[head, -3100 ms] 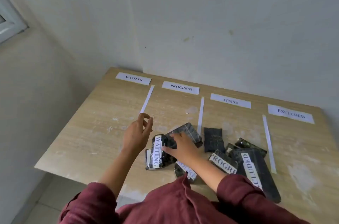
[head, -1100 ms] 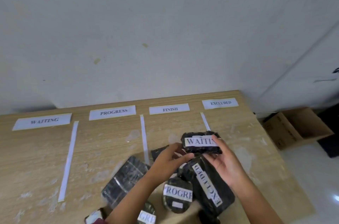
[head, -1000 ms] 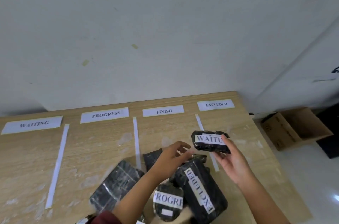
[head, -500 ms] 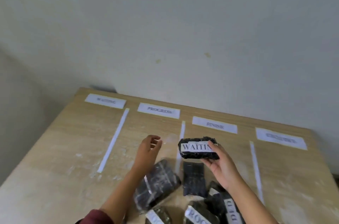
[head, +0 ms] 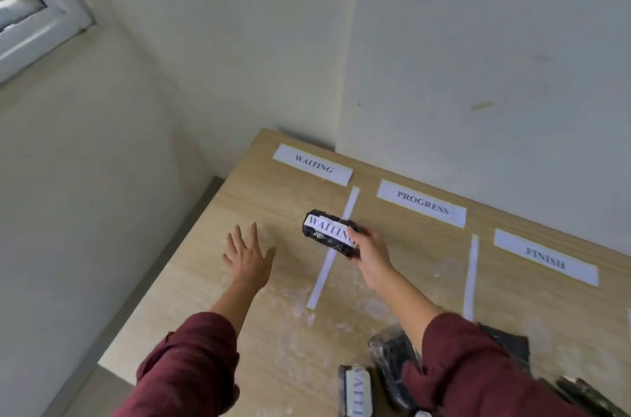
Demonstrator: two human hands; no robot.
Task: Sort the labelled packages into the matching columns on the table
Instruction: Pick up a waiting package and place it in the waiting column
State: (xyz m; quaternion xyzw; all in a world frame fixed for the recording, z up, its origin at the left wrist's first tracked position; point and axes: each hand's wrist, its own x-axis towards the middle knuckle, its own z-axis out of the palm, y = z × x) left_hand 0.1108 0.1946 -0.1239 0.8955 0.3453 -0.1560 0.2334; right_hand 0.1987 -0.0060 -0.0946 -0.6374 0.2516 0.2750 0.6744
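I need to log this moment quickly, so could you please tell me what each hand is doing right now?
Left hand: open, fingers spread, holding nothing.
Right hand: closed on the WAITING package.

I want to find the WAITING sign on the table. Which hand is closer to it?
Right. The right hand holds a package just below the WAITING sign; the left hand hovers open, farther down and left.

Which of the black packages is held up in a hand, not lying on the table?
The WAITING package, gripped by the right hand over the white divider strip; the others lie near the table's front edge.
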